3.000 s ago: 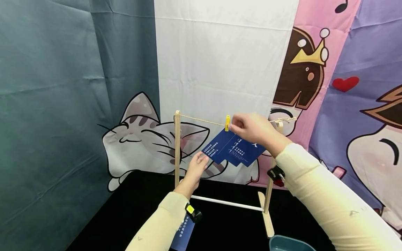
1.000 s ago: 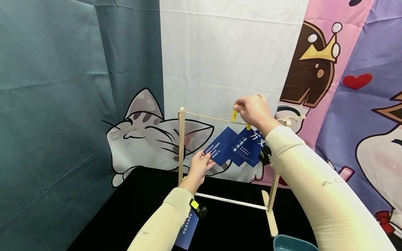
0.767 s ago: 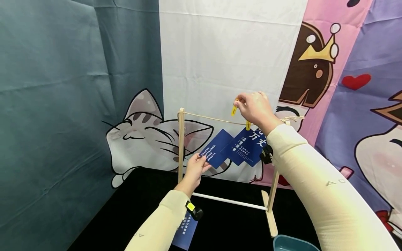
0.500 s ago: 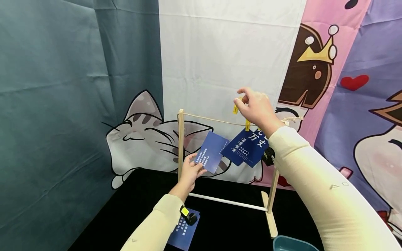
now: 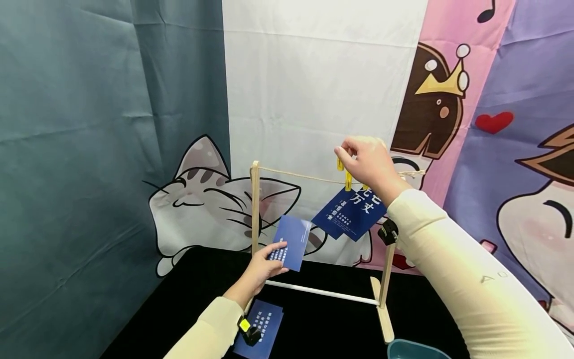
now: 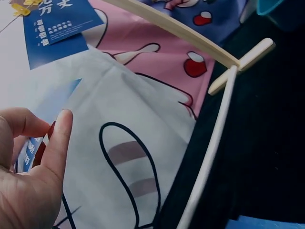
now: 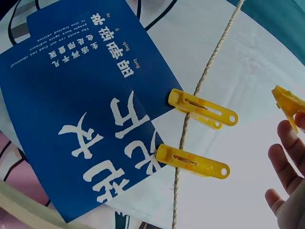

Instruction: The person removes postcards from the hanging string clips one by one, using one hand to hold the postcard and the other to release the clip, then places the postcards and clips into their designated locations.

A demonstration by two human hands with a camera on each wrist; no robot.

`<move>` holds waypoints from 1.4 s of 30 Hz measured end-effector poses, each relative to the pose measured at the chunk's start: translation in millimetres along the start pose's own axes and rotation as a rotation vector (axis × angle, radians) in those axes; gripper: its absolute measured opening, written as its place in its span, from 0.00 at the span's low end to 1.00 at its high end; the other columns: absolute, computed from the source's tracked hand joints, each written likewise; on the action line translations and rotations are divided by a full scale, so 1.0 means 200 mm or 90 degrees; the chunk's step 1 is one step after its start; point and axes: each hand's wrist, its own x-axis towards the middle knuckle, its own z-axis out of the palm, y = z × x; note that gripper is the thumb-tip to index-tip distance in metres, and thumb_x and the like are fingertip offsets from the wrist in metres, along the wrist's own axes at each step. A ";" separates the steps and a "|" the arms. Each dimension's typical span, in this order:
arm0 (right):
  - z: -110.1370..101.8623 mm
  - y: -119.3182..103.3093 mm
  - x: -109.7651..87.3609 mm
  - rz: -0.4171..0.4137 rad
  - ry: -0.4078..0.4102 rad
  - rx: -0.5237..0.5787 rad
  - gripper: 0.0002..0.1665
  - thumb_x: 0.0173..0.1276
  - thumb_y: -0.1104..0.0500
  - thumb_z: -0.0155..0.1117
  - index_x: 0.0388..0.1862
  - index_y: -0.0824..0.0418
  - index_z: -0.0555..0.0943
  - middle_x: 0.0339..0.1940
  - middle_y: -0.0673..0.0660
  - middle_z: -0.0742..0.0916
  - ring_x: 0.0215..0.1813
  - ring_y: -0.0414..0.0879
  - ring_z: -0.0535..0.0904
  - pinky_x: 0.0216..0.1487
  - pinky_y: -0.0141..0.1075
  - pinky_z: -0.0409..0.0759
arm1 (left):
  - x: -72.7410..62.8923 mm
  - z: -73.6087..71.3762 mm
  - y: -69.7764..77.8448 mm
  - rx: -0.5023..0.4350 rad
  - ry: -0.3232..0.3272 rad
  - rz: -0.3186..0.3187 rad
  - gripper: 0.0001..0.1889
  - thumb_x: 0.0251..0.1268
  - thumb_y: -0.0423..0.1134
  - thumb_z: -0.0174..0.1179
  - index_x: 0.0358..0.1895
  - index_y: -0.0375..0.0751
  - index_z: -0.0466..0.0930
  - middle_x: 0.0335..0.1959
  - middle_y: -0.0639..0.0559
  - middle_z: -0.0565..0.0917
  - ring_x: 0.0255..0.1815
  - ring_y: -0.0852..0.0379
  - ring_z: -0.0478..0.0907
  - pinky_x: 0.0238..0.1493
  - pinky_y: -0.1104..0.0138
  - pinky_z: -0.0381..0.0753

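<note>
Pinching a blue printed card (image 5: 295, 240) below the twine (image 7: 184, 136), the left hand (image 5: 260, 269) appears mid-pegging, the right hand (image 5: 369, 159) pinching a yellow clothespin (image 7: 289, 101) (clear of the twine), and the next move likely calls for raising the card.

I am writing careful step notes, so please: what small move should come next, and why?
Probably the left hand should lower its blue card to the black tabletop, where at least one other blue card lies. The held card has come down from the rope, and the right hand holds a yellow clip apart from both, so unhanging seems under way.
</note>
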 end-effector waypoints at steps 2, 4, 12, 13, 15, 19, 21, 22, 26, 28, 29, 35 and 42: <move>0.00 0.00 -0.01 -0.002 -0.003 -0.003 0.20 0.77 0.49 0.58 0.24 0.54 0.78 0.22 0.53 0.79 0.35 0.52 0.74 0.49 0.50 0.70 | -0.03 -0.02 -0.03 0.004 -0.016 -0.010 0.33 0.59 0.17 0.52 0.72 0.34 0.69 0.74 0.29 0.56 0.44 0.48 0.81 0.46 0.63 0.88; -0.01 0.01 -0.03 -0.003 -0.006 -0.006 0.20 0.77 0.49 0.58 0.24 0.54 0.78 0.22 0.52 0.79 0.35 0.52 0.74 0.51 0.51 0.69 | -0.06 -0.04 -0.06 0.005 -0.032 -0.020 0.33 0.60 0.17 0.53 0.72 0.32 0.67 0.76 0.29 0.55 0.42 0.48 0.82 0.45 0.63 0.88; -0.02 0.02 -0.08 -0.016 0.013 -0.011 0.19 0.75 0.50 0.60 0.22 0.53 0.78 0.20 0.51 0.78 0.33 0.51 0.73 0.46 0.50 0.69 | -0.21 -0.16 -0.18 0.040 -0.080 -0.085 0.33 0.64 0.17 0.56 0.74 0.28 0.62 0.62 0.29 0.66 0.36 0.52 0.82 0.46 0.59 0.88; -0.02 0.03 -0.09 -0.018 0.016 -0.012 0.19 0.75 0.50 0.60 0.22 0.53 0.78 0.20 0.51 0.78 0.33 0.51 0.73 0.46 0.49 0.69 | -0.23 -0.18 -0.20 0.046 -0.085 -0.098 0.34 0.64 0.17 0.57 0.74 0.28 0.61 0.59 0.28 0.68 0.36 0.52 0.82 0.46 0.59 0.88; -0.03 0.03 -0.10 -0.025 0.020 -0.017 0.19 0.75 0.51 0.60 0.22 0.53 0.78 0.20 0.51 0.78 0.33 0.51 0.73 0.46 0.49 0.69 | -0.26 -0.21 -0.22 0.054 -0.094 -0.120 0.35 0.63 0.16 0.57 0.75 0.28 0.60 0.57 0.30 0.70 0.36 0.51 0.83 0.46 0.59 0.88; -0.04 0.03 -0.11 -0.032 0.031 -0.024 0.20 0.76 0.51 0.60 0.21 0.53 0.76 0.20 0.51 0.77 0.33 0.52 0.72 0.48 0.49 0.70 | -0.32 -0.25 -0.25 0.067 -0.101 -0.148 0.39 0.60 0.14 0.56 0.76 0.29 0.57 0.53 0.29 0.70 0.35 0.49 0.84 0.45 0.58 0.88; -0.05 0.03 -0.12 -0.034 0.036 -0.023 0.21 0.76 0.52 0.59 0.20 0.53 0.74 0.20 0.51 0.76 0.32 0.51 0.72 0.47 0.49 0.70 | -0.35 -0.27 -0.26 0.083 -0.105 -0.158 0.40 0.58 0.14 0.57 0.76 0.29 0.56 0.50 0.29 0.71 0.34 0.48 0.84 0.43 0.58 0.89; -0.05 0.03 -0.12 -0.034 0.038 -0.024 0.21 0.76 0.52 0.59 0.20 0.53 0.74 0.20 0.51 0.76 0.31 0.51 0.72 0.47 0.49 0.70 | -0.36 -0.27 -0.27 0.096 -0.108 -0.162 0.40 0.57 0.14 0.57 0.76 0.28 0.56 0.49 0.29 0.72 0.33 0.48 0.84 0.42 0.58 0.89; -0.06 0.04 -0.13 -0.041 0.047 -0.028 0.20 0.75 0.54 0.60 0.20 0.54 0.74 0.20 0.52 0.77 0.30 0.51 0.72 0.45 0.49 0.70 | -0.41 -0.30 -0.28 0.164 -0.121 -0.183 0.39 0.53 0.13 0.57 0.72 0.23 0.58 0.41 0.31 0.74 0.30 0.48 0.84 0.36 0.60 0.89; -0.07 0.04 -0.13 -0.041 0.049 -0.031 0.20 0.75 0.54 0.60 0.20 0.54 0.75 0.21 0.52 0.78 0.30 0.51 0.72 0.45 0.49 0.71 | -0.42 -0.31 -0.30 0.213 -0.128 -0.191 0.38 0.50 0.12 0.57 0.70 0.20 0.60 0.38 0.32 0.74 0.28 0.49 0.83 0.32 0.62 0.89; -0.07 0.04 -0.13 -0.041 0.049 -0.031 0.20 0.75 0.54 0.60 0.20 0.54 0.75 0.21 0.52 0.78 0.29 0.51 0.72 0.44 0.48 0.70 | -0.42 -0.32 -0.31 0.239 -0.131 -0.192 0.37 0.48 0.12 0.57 0.68 0.20 0.62 0.37 0.33 0.74 0.27 0.50 0.82 0.30 0.64 0.88; -0.09 0.05 -0.14 -0.034 0.042 -0.035 0.19 0.76 0.53 0.60 0.22 0.54 0.76 0.22 0.52 0.78 0.30 0.50 0.73 0.45 0.48 0.71 | -0.44 -0.37 -0.38 0.494 -0.145 -0.148 0.31 0.40 0.16 0.62 0.57 0.29 0.74 0.29 0.40 0.74 0.15 0.57 0.73 0.14 0.70 0.76; -0.11 0.06 -0.16 -0.014 0.038 -0.025 0.18 0.76 0.52 0.60 0.23 0.55 0.78 0.20 0.52 0.79 0.31 0.51 0.73 0.47 0.47 0.71 | -0.47 -0.35 -0.42 0.737 -0.105 -0.169 0.29 0.41 0.24 0.66 0.51 0.47 0.74 0.32 0.38 0.75 0.10 0.54 0.71 0.09 0.68 0.72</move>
